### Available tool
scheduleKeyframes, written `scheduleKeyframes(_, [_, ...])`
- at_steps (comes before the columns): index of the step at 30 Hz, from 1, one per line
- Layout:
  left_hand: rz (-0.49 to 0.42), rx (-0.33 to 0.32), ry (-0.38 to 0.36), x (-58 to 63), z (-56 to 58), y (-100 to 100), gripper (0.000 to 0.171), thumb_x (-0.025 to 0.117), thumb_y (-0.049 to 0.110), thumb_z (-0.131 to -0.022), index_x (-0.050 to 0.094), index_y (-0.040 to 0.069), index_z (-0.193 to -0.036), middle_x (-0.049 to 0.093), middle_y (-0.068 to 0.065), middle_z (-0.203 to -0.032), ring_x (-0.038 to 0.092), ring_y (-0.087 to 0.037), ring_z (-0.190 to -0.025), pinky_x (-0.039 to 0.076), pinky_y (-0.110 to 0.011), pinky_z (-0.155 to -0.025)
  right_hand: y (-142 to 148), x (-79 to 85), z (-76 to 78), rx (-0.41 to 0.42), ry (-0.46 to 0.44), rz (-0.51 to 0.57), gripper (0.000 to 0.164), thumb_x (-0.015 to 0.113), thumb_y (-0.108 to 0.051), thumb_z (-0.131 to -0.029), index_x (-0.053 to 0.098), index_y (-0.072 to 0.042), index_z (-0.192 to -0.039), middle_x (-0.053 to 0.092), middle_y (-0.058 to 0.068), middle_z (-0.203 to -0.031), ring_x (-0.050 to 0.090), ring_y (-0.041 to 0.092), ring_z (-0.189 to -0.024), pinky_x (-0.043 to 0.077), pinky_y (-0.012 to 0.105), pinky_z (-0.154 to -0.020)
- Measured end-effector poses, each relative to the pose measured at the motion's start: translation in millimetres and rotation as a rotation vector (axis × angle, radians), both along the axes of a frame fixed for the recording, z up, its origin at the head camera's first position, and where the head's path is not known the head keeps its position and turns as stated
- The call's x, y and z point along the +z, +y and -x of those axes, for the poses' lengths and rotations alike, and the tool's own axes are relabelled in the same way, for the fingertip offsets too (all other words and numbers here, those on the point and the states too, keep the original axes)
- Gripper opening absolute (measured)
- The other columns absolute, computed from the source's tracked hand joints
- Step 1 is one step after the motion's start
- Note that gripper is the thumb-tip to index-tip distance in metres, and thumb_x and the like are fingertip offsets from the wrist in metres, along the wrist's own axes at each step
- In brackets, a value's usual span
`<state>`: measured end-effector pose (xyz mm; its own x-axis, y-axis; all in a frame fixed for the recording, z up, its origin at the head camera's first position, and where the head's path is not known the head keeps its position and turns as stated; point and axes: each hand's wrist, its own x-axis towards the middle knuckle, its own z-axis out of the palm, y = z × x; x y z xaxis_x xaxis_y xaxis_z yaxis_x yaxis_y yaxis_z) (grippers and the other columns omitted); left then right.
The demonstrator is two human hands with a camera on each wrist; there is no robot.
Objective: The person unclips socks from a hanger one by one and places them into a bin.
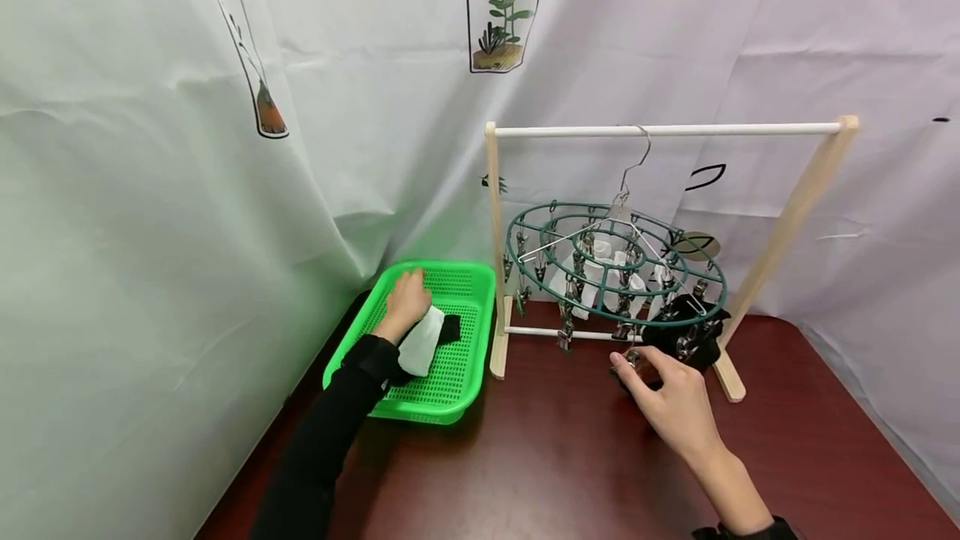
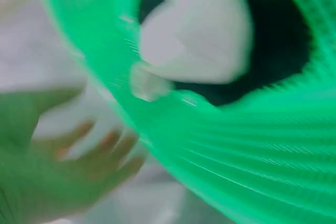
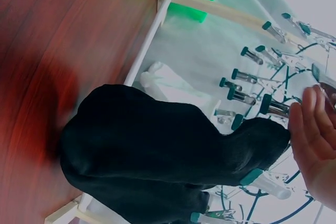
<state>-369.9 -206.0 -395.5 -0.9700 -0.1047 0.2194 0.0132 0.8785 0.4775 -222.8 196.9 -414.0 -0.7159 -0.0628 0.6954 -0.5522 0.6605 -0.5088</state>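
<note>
My left hand (image 1: 408, 302) is over the green basket (image 1: 470, 373), beside a white sock (image 1: 422, 346) and a black sock (image 1: 450, 329) lying in it. The left wrist view is blurred; there the left hand (image 2: 79, 166) has its fingers spread apart and holds nothing. With thumb and fingertips, my right hand (image 1: 675, 407) pinches a metal clip (image 1: 632, 358) at the near edge of the round green clip hanger (image 1: 611, 269). Next to the right hand (image 3: 317, 145) in the right wrist view, a black sock (image 3: 152, 140) hangs from green-tipped clips.
A wooden rack with a white top bar (image 1: 705, 130) carries the hanger by its hook. White socks (image 1: 596, 273) hang towards its back. The dark red table (image 1: 555, 457) lies beneath, and a patterned white curtain (image 1: 390, 107) stands behind and at the left.
</note>
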Motion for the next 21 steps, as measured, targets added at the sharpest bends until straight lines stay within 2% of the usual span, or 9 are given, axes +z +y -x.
scheduleKeyframes(1, [-0.04, -0.012, 0.157, 4.5, -4.6, 12, 0.041, 0.053, 0.005, -0.113, 0.058, -0.003, -0.153, 0.061, -0.027, -0.147, 0.06, -0.044, -0.134, 0.054, -0.054, -0.103, 0, -0.7, -1.8, 0.004, -0.02, 0.01, 0.015, 0.083, -0.012, -0.1, 0.081, -0.003, -0.112, 0.078, 0.001, -0.086, 0.074, 0.017, -0.071, 0.061, 0.035, -0.064])
scheduleKeyframes(3, [-0.096, -0.117, 0.51, 10.8, -15.0, 38, 0.032, 0.057, -0.001, -0.109, 0.067, -0.004, -0.139, 0.067, -0.025, -0.134, 0.064, -0.042, -0.124, 0.057, -0.054, -0.1, -1, -3.2, -6.8, 0.007, -0.056, 0.045, 0.032, 0.082, -0.011, -0.101, 0.078, 0.002, -0.13, 0.082, 0.014, -0.099, 0.08, 0.027, -0.077, 0.062, 0.027, -0.068])
scheduleKeyframes(6, [-0.045, -0.406, 0.978, 30.4, -48.2, 93, 0.029, 0.064, -0.013, -0.096, 0.069, -0.009, -0.125, 0.071, -0.026, -0.122, 0.068, -0.045, -0.116, 0.057, -0.056, -0.105, -2, -10.0, -15.6, 0.011, -0.098, 0.103, 0.053, 0.079, -0.007, -0.102, 0.063, 0.008, -0.151, 0.078, 0.03, -0.119, 0.082, 0.042, -0.089, 0.055, 0.01, -0.074])
scheduleKeyframes(7, [0.012, -0.51, 1.093, 30.9, -56.0, 109, 0.031, 0.066, -0.013, -0.094, 0.069, -0.009, -0.124, 0.073, -0.025, -0.121, 0.07, -0.044, -0.115, 0.057, -0.056, -0.107, -1, -12.8, -19.0, 0.006, -0.113, 0.113, 0.057, 0.078, -0.006, -0.103, 0.058, 0.01, -0.154, 0.076, 0.033, -0.125, 0.081, 0.045, -0.095, 0.052, 0.006, -0.077])
scheduleKeyframes(9, [0.166, -0.668, 1.243, 33.0, -69.6, 137, 0.032, 0.069, -0.01, -0.093, 0.07, -0.008, -0.125, 0.075, -0.023, -0.123, 0.072, -0.041, -0.118, 0.053, -0.052, -0.114, 2, -17.7, -24.4, -0.001, -0.144, 0.112, 0.059, 0.076, -0.006, -0.105, 0.054, 0.01, -0.157, 0.071, 0.036, -0.134, 0.078, 0.049, -0.107, 0.057, 0.013, -0.085])
scheduleKeyframes(11, [0.337, -0.747, 1.301, 35.2, -79.6, 162, 0.034, 0.071, -0.005, -0.095, 0.071, -0.007, -0.13, 0.076, -0.021, -0.128, 0.072, -0.036, -0.125, 0.048, -0.047, -0.12, 6, -20.2, -28.1, -0.002, -0.169, 0.093, 0.059, 0.075, -0.008, -0.107, 0.053, 0.01, -0.158, 0.069, 0.036, -0.137, 0.076, 0.05, -0.113, 0.063, 0.03, -0.091])
scheduleKeyframes(14, [0.563, -0.772, 1.261, 37.4, -86.6, 190, 0.035, 0.073, 0.007, -0.105, 0.072, -0.003, -0.139, 0.075, -0.016, -0.137, 0.069, -0.029, -0.134, 0.043, -0.04, -0.124, 11, -20.9, -33.0, 0.002, -0.206, 0.051, 0.053, 0.072, -0.011, -0.11, 0.056, 0.008, -0.156, 0.07, 0.035, -0.137, 0.076, 0.049, -0.115, 0.062, 0.057, -0.091])
scheduleKeyframes(17, [0.749, -0.731, 1.194, 36.0, -88.5, 208, 0.038, 0.07, 0.019, -0.112, 0.07, 0.006, -0.147, 0.074, -0.008, -0.143, 0.067, -0.022, -0.137, 0.045, -0.036, -0.122, 14, -19.8, -41.0, 0.01, -0.247, 0.019, 0.048, 0.07, -0.013, -0.111, 0.059, 0.007, -0.153, 0.072, 0.031, -0.136, 0.078, 0.044, -0.113, 0.063, 0.056, -0.088])
scheduleKeyframes(21, [0.848, -0.693, 1.146, 31.6, -88.6, 221, 0.037, 0.067, 0.024, -0.114, 0.07, 0.015, -0.149, 0.076, 0.002, -0.137, 0.067, -0.015, -0.129, 0.048, -0.034, -0.115, 17, -19.6, -51.6, -0.008, -0.274, -0.033, 0.044, 0.071, -0.017, -0.111, 0.065, 0.005, -0.149, 0.074, 0.026, -0.135, 0.079, 0.039, -0.11, 0.063, 0.055, -0.087])
